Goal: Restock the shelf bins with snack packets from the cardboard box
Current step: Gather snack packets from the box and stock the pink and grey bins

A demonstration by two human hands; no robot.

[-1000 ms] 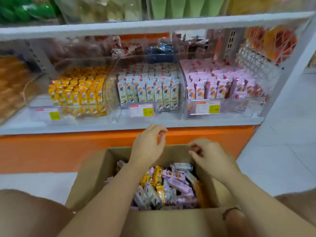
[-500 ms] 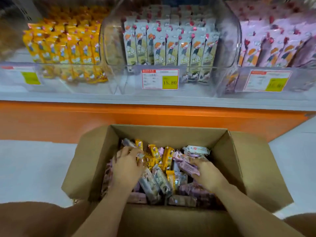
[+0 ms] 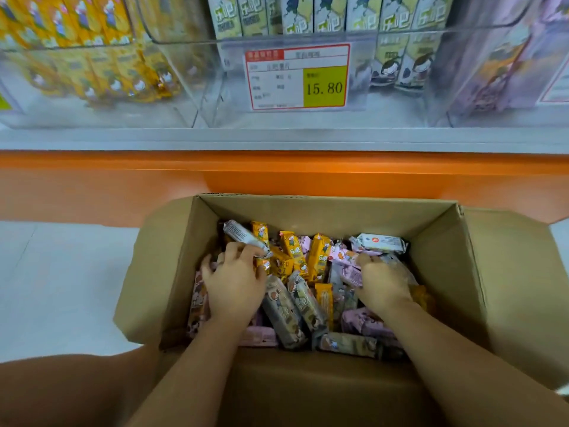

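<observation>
An open cardboard box (image 3: 323, 211) sits on the floor in front of me, filled with several mixed snack packets (image 3: 295, 300) in yellow, pink and grey. My left hand (image 3: 234, 282) is down in the left side of the pile, its fingers curling round the end of a grey-white packet (image 3: 241, 234). On the right side my right hand (image 3: 381, 282) is dug in, with its fingers curled around pink packets (image 3: 346, 261). Above stand clear shelf bins: yellow packets (image 3: 77, 41), cream packets (image 3: 323, 13) and pink packets (image 3: 508, 57).
A price tag (image 3: 297, 77) reading 15.80 hangs on the middle bin's front. The white shelf edge (image 3: 277, 140) runs above an orange base panel (image 3: 277, 174) right behind the box. Pale floor tiles (image 3: 61, 272) lie to the left. Box flaps spread outwards on both sides.
Both hands dropped from the box's far rim into the packets and now curl round some. My view has moved closer and lower towards the box.
</observation>
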